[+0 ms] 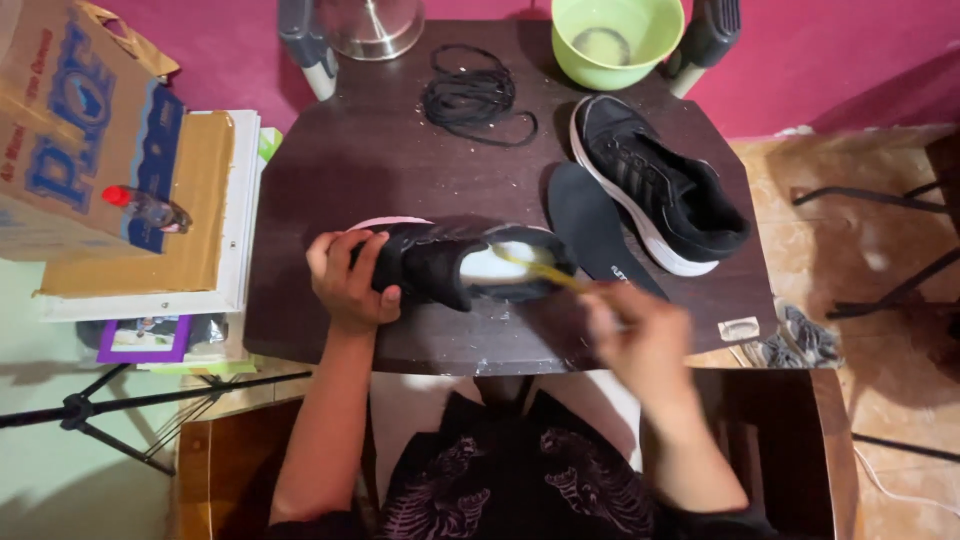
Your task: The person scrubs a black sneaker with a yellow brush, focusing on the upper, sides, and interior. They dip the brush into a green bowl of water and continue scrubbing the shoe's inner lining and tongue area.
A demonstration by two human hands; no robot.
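My left hand clamps the light, floppy black sneaker at its toe; my blurred right hand grips a yellow toothbrush.

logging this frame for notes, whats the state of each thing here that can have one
left hand: gripping the shoe on its side
shoe on its side: unlaced, held down on the table
right hand: blurred, fingers closed on a yellow brush
yellow brush: tip at the shoe's opening
second shoe: upright, unlaced
insole: out, flat on the table
black laces: loose, piled
green bowl: upright, a little liquid inside
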